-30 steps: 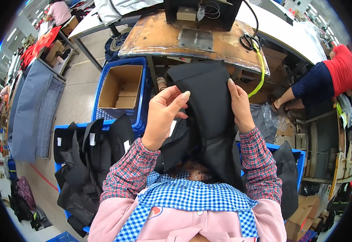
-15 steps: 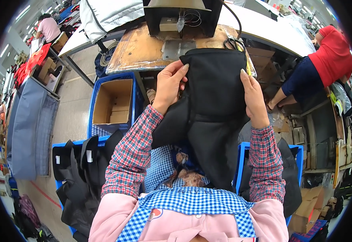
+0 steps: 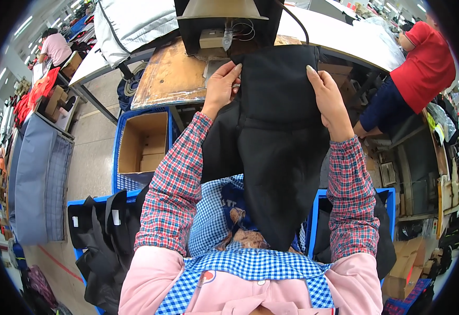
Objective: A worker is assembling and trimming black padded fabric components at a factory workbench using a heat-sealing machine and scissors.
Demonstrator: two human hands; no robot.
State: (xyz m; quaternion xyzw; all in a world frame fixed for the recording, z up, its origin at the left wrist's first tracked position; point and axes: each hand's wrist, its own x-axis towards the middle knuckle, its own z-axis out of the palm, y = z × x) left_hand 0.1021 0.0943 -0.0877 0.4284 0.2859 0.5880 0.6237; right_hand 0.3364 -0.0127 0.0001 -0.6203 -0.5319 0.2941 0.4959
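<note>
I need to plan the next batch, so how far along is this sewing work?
Done: hard to tell; black pieces hang over the blue crate at the person's left, finished or not. In hand: the left hand and right hand each have a grip on the black fabric garment piece, its top edge up at the sewing machine on the worn wooden table. Left: no stitching visible.

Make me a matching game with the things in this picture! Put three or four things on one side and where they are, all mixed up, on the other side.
Things:
1. black fabric piece
2. open cardboard box
3. stack of black pieces
4. wooden worktable

Places:
A. inside a blue crate, left of the person's left sleeve
B. held up by the left hand and right hand
C. ahead of the hands, under the sewing machine
D. hanging over a blue bin at lower left

Pairs: 1-B, 2-A, 3-D, 4-C
</note>
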